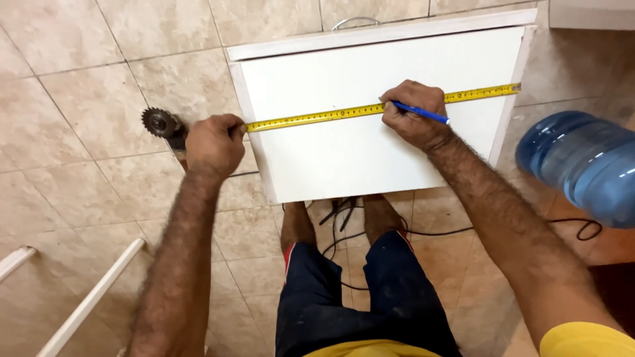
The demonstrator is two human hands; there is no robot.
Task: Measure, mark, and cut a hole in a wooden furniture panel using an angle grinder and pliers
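A white rectangular panel lies across my knees above the tiled floor. A yellow measuring tape stretches across it from the left edge to the right edge. My left hand is closed on the tape's case at the panel's left edge. My right hand rests on the panel near the tape's middle and grips a blue pen, whose tip touches the surface next to the tape.
An angle grinder with a toothed blade lies on the tiles left of my left hand. A blue water jug lies at the right. Black cables run under my legs. White strips lie at the lower left.
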